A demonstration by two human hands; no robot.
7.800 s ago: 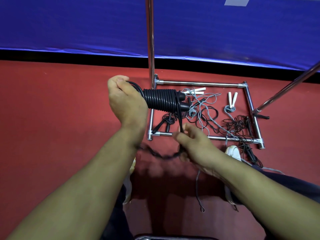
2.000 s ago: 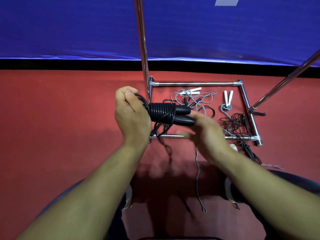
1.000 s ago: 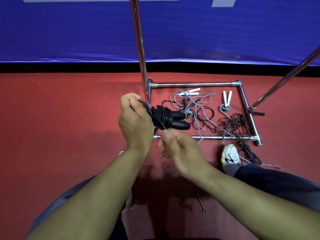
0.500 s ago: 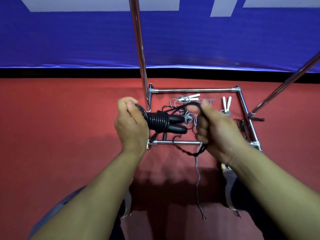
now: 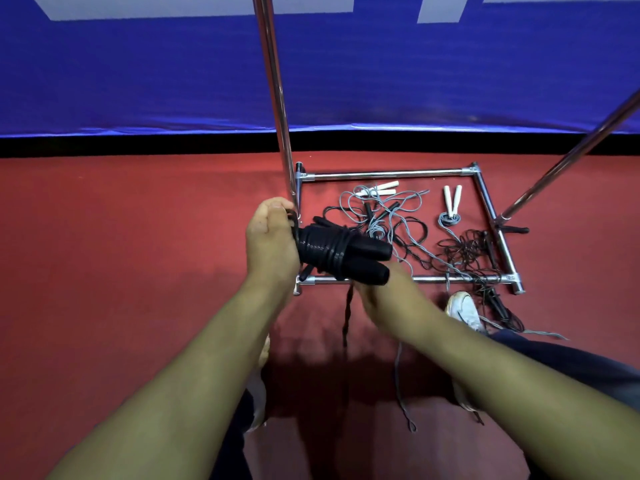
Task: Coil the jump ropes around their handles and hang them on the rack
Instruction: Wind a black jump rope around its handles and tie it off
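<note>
Right hand [image 5: 384, 296] dropped below bundle, grip unclear; left hand [image 5: 272, 244] grips coiled black rope [image 5: 332, 252], handles pointing right.

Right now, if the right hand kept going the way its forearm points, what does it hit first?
Likely the coiled black jump rope: the right hand sits just below its two black handles, held by the left hand. They may already touch; blur hides the fingers. Behind lies the rack base's near bar.
</note>
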